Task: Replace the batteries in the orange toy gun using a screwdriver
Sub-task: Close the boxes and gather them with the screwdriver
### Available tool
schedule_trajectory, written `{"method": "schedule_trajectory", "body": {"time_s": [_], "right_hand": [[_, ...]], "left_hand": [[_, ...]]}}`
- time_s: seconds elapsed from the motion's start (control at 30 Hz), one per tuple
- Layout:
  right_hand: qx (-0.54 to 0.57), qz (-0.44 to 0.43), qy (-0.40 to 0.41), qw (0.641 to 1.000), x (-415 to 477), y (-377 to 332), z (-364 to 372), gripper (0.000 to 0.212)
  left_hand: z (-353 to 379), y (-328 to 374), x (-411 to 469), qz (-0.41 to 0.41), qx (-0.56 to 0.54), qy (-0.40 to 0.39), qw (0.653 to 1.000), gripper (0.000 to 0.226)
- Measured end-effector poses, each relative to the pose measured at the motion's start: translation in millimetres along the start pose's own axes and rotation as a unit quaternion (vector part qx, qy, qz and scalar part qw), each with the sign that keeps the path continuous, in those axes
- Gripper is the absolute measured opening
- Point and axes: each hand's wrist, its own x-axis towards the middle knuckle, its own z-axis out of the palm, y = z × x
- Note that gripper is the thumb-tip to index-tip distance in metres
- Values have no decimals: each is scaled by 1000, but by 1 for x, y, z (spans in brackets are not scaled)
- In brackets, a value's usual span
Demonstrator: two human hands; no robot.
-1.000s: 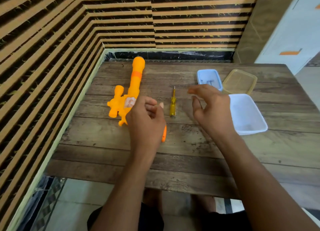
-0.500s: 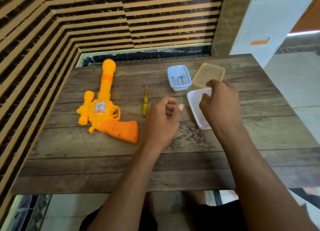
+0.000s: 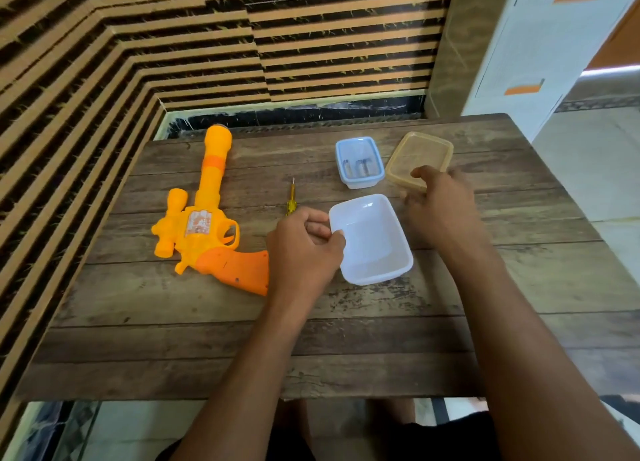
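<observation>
Orange toy gun [image 3: 207, 225] lies flat on its side at the left of the table [image 3: 173, 339], which is rough wood-plank with worn grain. The gun is smooth moulded plastic with a yellow-orange body, a darker orange grip, a round scope along its left side and a worn sticker on the body. Its long axis runs near-to-far: the tubular barrel points away toward the striped wall, and the grip angles toward the near right.

Screwdriver [image 3: 292, 201] sits just right of the gun. It has a clear yellow handle and a thin metal shaft with the tip pointing away; its near end is hidden by the left hand [image 3: 304, 253].

Left hand pinches the left rim of the white tub [image 3: 370, 239], a glossy rounded rectangle, with the thumb over the rim.

Right hand [image 3: 440, 208] is curled at the near edge of the tan translucent tub [image 3: 419, 159]; it is blurred, so can't tell if it holds it.

The small blue tub [image 3: 360, 163] contains two metallic batteries [image 3: 356, 166].
</observation>
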Motion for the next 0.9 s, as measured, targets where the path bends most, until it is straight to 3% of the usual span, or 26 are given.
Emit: {"method": "schedule_trajectory", "body": {"time_s": [0.07,0.27,0.4,0.53,0.67,0.8,0.9], "right_hand": [[-29,15,-23,999,1,0,4,44],[-76,66,-7,995,-6,-6,1,14],[-106,84,24,990,-22,-9,-6,39],[-89,74,50,992,-18,-7,-5,36],[-98,72,8,992,-16,-6,2,74],[-65,79,27,994,-14,-7,1,51],[-8,91,51,995,-17,-12,-6,54]], "left_hand": [[-3,0,1,-2,-3,1,1000,16],[-4,2,0,-6,-15,-3,1000,16],[-5,2,0,-8,-17,-3,1000,20],[-8,2,1,-11,-15,-2,1000,18],[-9,1,2,-15,-16,0,1000,18],[-10,1,1,-16,-16,1,1000,18],[-11,3,1,-18,-16,1,1000,19]]}}
